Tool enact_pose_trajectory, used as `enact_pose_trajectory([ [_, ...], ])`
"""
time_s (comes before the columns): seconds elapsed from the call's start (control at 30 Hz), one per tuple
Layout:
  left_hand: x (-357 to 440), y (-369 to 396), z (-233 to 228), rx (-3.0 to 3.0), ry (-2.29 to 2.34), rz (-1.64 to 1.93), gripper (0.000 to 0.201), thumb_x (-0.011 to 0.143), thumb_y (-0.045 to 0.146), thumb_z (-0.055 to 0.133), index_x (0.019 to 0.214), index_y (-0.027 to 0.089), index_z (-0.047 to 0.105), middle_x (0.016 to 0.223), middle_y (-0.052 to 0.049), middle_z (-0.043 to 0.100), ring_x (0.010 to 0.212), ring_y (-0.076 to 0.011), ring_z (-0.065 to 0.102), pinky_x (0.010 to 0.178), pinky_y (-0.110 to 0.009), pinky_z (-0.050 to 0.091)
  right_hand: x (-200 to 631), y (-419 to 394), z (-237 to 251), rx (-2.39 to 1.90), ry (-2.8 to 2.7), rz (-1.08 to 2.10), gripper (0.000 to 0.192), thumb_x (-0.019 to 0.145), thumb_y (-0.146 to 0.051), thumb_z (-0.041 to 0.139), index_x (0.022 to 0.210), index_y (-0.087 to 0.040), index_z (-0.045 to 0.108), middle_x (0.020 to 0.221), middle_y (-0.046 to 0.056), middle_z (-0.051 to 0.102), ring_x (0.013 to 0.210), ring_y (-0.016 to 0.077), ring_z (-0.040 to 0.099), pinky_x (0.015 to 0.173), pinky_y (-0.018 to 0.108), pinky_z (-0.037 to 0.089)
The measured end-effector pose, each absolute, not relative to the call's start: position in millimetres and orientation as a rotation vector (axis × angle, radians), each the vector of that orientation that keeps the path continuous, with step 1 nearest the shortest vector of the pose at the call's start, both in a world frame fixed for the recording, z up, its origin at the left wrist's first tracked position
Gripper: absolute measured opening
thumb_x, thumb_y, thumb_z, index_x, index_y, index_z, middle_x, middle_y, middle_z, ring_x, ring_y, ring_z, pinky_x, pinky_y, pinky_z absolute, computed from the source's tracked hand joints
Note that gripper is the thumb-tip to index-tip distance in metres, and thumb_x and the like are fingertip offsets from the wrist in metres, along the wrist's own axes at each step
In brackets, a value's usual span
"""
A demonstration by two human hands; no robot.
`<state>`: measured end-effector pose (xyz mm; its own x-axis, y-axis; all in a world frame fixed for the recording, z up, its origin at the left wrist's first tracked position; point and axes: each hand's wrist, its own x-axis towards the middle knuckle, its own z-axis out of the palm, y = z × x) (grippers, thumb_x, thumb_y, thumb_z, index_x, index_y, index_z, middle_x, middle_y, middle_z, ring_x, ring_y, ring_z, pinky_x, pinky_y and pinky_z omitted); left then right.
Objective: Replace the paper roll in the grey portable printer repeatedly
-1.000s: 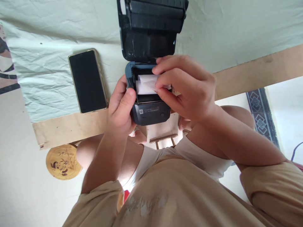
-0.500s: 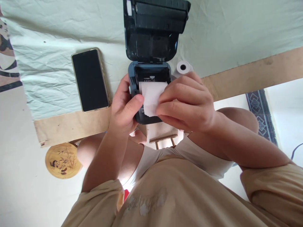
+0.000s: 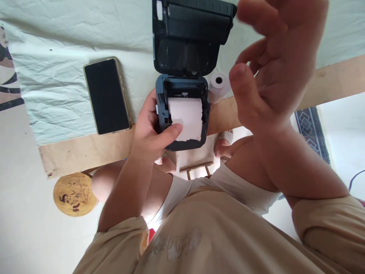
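My left hand [image 3: 152,131] grips the left side of a small dark label printer [image 3: 185,147], its thumb pressing the paper. The printer's lid [image 3: 191,45] stands hinged open at the far side. A white paper roll [image 3: 186,114] sits in the printer's bay, its torn end laid toward the near edge. My right hand [image 3: 279,64] is raised to the right of the lid, fingers apart and slightly curled, with nothing in it. Its fingertips come near the lid's right corner; whether they touch it I cannot tell. A second white roll [image 3: 218,85] stands just right of the printer.
A phone [image 3: 107,97] with a dark screen lies on the pale green cloth [image 3: 65,49] to the left. The wooden table edge [image 3: 85,154] runs below the printer. A round stool [image 3: 74,195] with a panda picture stands at the lower left.
My right hand has let go of the paper end and moved up and right to beside the lid. The paper now lies flatter across the bay, under my left thumb.
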<state>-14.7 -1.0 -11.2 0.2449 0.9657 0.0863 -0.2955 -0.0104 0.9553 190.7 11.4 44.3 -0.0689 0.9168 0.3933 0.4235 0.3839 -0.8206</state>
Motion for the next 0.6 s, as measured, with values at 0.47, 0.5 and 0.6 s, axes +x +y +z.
enact_pose_trajectory([
  [0.47, -11.3, 1.1, -17.3, 1.047, 0.754, 1.240, 0.060, 0.060, 0.025, 0.081, 0.114, 0.019, 0.056, 0.091, -0.001, 0.062, 0.079, -0.0101, 0.059, 0.070, -0.024, 0.047, 195.8, 17.4, 32.1, -0.805, -2.050, 0.299, 0.012, 0.081, -0.021, 0.059, 0.093, -0.018, 0.061, 0.100, 0.003, 0.062, 0.091, 0.0104, 0.062, 0.074, 0.026, 0.054],
  [0.5, -10.6, 0.9, -17.0, 1.044, 0.750, 1.252, 0.059, 0.060, 0.024, 0.081, 0.113, 0.018, 0.056, 0.092, -0.001, 0.062, 0.080, -0.0105, 0.059, 0.071, -0.024, 0.047, 196.2, 17.0, 32.2, -0.794, -2.077, 0.273, 0.012, 0.081, -0.020, 0.059, 0.092, -0.018, 0.061, 0.100, 0.002, 0.062, 0.090, 0.0100, 0.062, 0.075, 0.026, 0.055],
  [0.6, -9.9, 0.5, -16.4, 1.048, 0.734, 1.270, 0.058, 0.061, 0.022, 0.080, 0.114, 0.018, 0.057, 0.091, -0.001, 0.062, 0.082, -0.0108, 0.060, 0.075, -0.026, 0.049, 196.2, 16.4, 31.5, -0.777, -2.155, 0.203, 0.013, 0.078, -0.014, 0.060, 0.091, -0.018, 0.061, 0.098, 0.003, 0.060, 0.087, 0.0100, 0.062, 0.073, 0.027, 0.055],
])
